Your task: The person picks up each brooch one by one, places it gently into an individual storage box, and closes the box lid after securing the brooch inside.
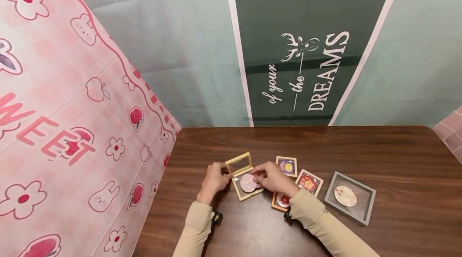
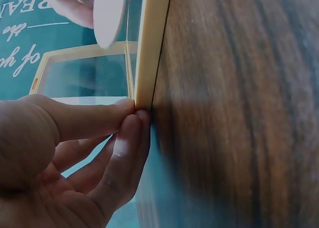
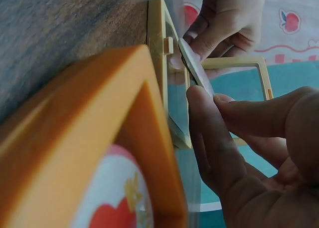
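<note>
A yellow hinged display case [image 1: 249, 196] lies on the table with its framed lid [image 1: 238, 157] raised at the back. My left hand [image 1: 215, 179] pinches the left edge of the case between thumb and fingertips, as the left wrist view shows at the case rim [image 2: 149, 53]. Thumb and forefinger of my right hand [image 1: 274, 177] grip the right edge of a round pink badge [image 1: 247, 183]. In the right wrist view the badge [image 3: 195, 66] tilts over the clear film of the case, its far edge close to the left hand.
Right of the case, behind and below my right forearm, lie a cream case [image 1: 296, 166] with a purple badge, a pink case [image 1: 315, 175] and an orange case [image 1: 279, 208]. Farther right lies a larger grey case [image 1: 355, 181] holding a pale badge [image 1: 345, 196].
</note>
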The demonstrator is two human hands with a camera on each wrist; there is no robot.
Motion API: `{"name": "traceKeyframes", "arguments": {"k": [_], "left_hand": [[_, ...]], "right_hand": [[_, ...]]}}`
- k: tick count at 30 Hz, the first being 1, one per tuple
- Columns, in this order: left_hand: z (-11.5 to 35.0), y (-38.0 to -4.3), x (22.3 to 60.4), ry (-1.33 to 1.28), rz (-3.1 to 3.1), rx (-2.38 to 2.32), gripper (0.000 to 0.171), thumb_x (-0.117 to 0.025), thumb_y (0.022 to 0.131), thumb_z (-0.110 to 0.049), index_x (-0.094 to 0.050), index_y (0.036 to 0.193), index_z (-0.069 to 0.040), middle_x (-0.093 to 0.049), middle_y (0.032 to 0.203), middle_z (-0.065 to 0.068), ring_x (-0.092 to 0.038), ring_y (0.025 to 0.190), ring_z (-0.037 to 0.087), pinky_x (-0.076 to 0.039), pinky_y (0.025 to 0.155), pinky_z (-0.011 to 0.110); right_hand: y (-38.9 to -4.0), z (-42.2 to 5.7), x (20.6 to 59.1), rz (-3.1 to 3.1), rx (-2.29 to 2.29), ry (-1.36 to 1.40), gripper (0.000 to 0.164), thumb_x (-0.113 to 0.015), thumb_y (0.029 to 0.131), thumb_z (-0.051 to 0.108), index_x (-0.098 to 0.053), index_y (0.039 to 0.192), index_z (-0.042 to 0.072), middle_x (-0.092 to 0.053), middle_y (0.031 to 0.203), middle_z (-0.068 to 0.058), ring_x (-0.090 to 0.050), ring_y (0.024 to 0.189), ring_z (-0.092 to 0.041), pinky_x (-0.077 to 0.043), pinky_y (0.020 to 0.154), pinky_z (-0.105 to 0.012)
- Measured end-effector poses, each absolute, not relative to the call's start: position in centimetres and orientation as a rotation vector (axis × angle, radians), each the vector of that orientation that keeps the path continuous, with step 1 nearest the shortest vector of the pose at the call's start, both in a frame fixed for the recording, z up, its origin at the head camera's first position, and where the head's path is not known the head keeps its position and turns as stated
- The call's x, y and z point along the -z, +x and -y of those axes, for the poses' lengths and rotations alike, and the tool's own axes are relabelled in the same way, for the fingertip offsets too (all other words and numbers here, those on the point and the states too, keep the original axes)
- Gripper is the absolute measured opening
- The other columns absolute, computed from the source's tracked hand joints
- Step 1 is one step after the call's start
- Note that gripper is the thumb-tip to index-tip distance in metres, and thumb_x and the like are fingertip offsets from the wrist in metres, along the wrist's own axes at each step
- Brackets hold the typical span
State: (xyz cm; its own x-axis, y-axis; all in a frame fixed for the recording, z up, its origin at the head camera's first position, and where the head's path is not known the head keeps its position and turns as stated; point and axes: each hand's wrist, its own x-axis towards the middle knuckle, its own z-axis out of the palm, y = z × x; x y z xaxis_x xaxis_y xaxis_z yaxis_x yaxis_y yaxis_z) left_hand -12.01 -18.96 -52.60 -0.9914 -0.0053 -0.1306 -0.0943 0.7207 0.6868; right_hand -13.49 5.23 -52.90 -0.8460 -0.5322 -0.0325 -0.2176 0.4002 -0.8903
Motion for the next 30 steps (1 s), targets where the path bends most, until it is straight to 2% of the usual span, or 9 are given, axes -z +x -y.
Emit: {"name": "traceKeyframes", "arguments": {"k": [6,14,18,25,30], "left_hand": [[18.9,-11.8,52.9,-0.095,-2.808,-1.118,0.010,-0.083,0.090,-0.007,-0.078,0.088,-0.014,-0.077,0.088,-0.002,-0.064,0.077,0.011,-0.053,0.073,0.030],[18.9,-11.9,52.8,-0.080,-2.816,-1.136,0.005,-0.084,0.090,-0.009,-0.079,0.091,-0.010,-0.078,0.090,0.000,-0.064,0.077,0.011,-0.053,0.073,0.029],[19.0,-11.9,52.6,-0.063,-2.804,-1.142,0.007,-0.083,0.091,-0.008,-0.077,0.090,-0.012,-0.077,0.090,-0.001,-0.063,0.076,0.010,-0.052,0.071,0.028],[19.7,-11.8,51.8,0.012,-2.784,-1.197,0.006,-0.082,0.093,-0.009,-0.077,0.093,-0.012,-0.079,0.097,0.002,-0.071,0.083,0.010,-0.056,0.072,0.030],[20.2,-11.7,50.8,0.037,-2.757,-1.265,0.005,-0.080,0.096,-0.014,-0.078,0.099,-0.012,-0.077,0.092,0.004,-0.068,0.069,0.008,-0.053,0.063,0.029]], "right_hand": [[-13.5,-4.8,53.4,-2.330,1.423,-0.609,0.015,-0.069,0.094,-0.008,-0.077,0.106,-0.005,-0.073,0.083,-0.006,-0.067,0.068,-0.006,-0.056,0.059,-0.021],[-13.7,-4.8,53.2,-2.399,1.363,-0.670,0.011,-0.069,0.095,-0.005,-0.076,0.102,-0.001,-0.072,0.079,-0.003,-0.064,0.065,-0.004,-0.051,0.057,-0.020],[-13.8,-5.0,53.0,-2.444,1.321,-0.682,0.009,-0.069,0.095,-0.003,-0.076,0.102,-0.001,-0.072,0.079,-0.002,-0.063,0.068,-0.004,-0.052,0.061,-0.021],[-13.8,-5.4,52.5,-2.480,1.275,-0.666,0.012,-0.069,0.096,-0.002,-0.076,0.105,-0.001,-0.073,0.087,-0.002,-0.063,0.076,-0.005,-0.054,0.069,-0.022],[-13.4,-5.6,52.4,-2.522,1.248,-0.696,0.016,-0.070,0.090,-0.006,-0.076,0.104,-0.002,-0.071,0.086,-0.002,-0.064,0.078,-0.009,-0.055,0.070,-0.022]]}}
